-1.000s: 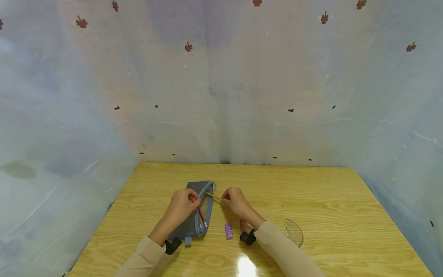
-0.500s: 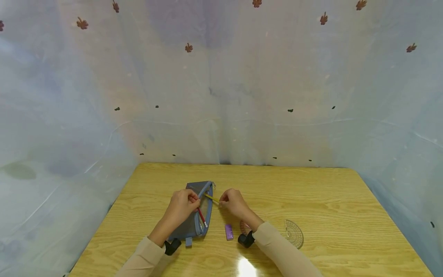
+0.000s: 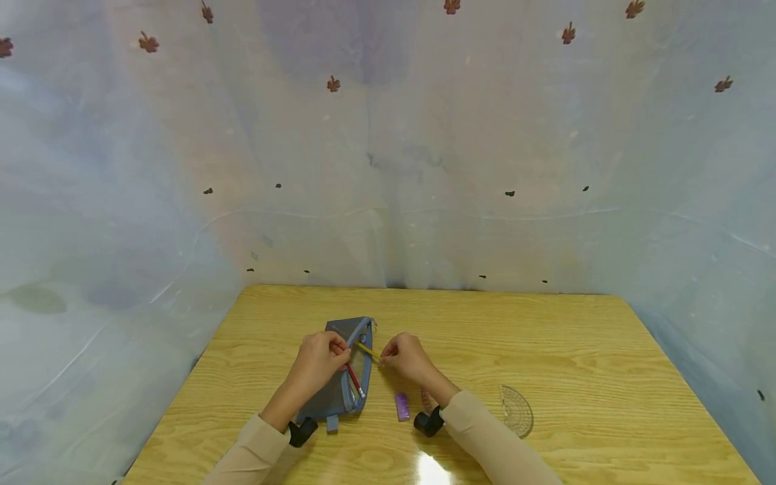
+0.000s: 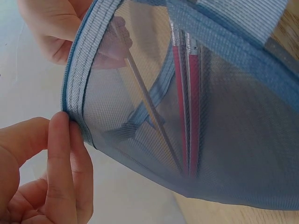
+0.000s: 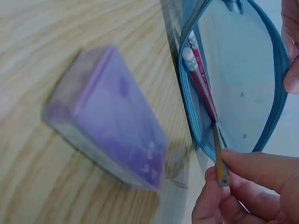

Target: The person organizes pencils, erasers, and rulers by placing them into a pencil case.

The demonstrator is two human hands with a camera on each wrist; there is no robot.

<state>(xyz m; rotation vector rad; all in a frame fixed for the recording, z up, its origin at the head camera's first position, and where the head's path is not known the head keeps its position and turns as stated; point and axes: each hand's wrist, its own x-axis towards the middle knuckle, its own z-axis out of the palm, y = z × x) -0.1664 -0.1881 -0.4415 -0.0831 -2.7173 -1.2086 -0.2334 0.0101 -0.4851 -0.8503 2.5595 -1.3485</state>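
Observation:
A blue-grey mesh pencil case [image 3: 324, 399] lies on the table with its zipped mouth spread apart. My left hand [image 3: 321, 353] pinches one edge of that mouth between thumb and fingers. Two red pencils [image 4: 192, 102] with white eraser ends rest inside, seen through the mesh in the left wrist view. From the right, my right hand [image 3: 407, 358] pinches a yellow pencil [image 3: 367, 349] near its outer end. The pencil's other end is inside the case, beside the red pencils, as the right wrist view shows.
A purple eraser-like block [image 3: 403, 407] lies on the wooden table [image 3: 582, 377] right of the case. A clear protractor [image 3: 516, 411] lies farther right. Partly hidden behind the right wrist is a reddish, see-through piece [image 3: 428, 401]. A patterned curtain [image 3: 436, 148] hangs behind.
My right hand has moved slightly left and down, pushing the yellow pencil farther into the case. My left hand keeps its hold on the edge.

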